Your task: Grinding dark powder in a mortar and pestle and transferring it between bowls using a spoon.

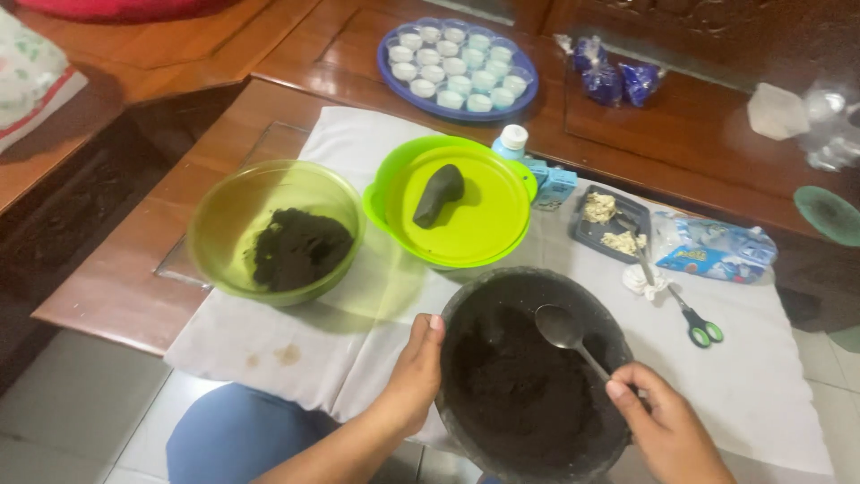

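- Cutting off at the frame's bottom edge: the near rim of the round dark bowl of black crumbly mix (528, 376), both forearms, and part of the right hand (667, 430).
- Hidden: the handle end of the shiny metal spoon (573, 336) sits inside the right fist; palm of the left hand (414, 372) faces away, so only knuckles & thumb show.
- Hard to make out: pale bits on the small dark rectangular tray (611, 224); clear plastic items at the far right edge are blurred.
- Spoon's long axis runs diagonally, upper left to lower right. Bowl end points up-left, away from the person, over the dark mix near the bowl's middle; handle slopes back to the right hand.
- Right hand: at the bowl's right rim, fingers curled & clamped on the spoon handle, thumb on top.
- Left hand: wrist bent, fingers wrapped over the dark bowl's left rim, thumb up along the edge, gripping it.
- Dark bowl sits on a white cloth (770, 376) at the near edge of a brown wooden table (134, 269).
- Behind it: clear green glass bowl w/ a heap of black mix (278, 233) at left, bright green plastic lidded bowl (452, 202) w/ a dark lump (439, 193) on its lid.
- Green-handled scissors (694, 318) lie right of the dark bowl; blue tray of small white cups (457, 63) stands further back.
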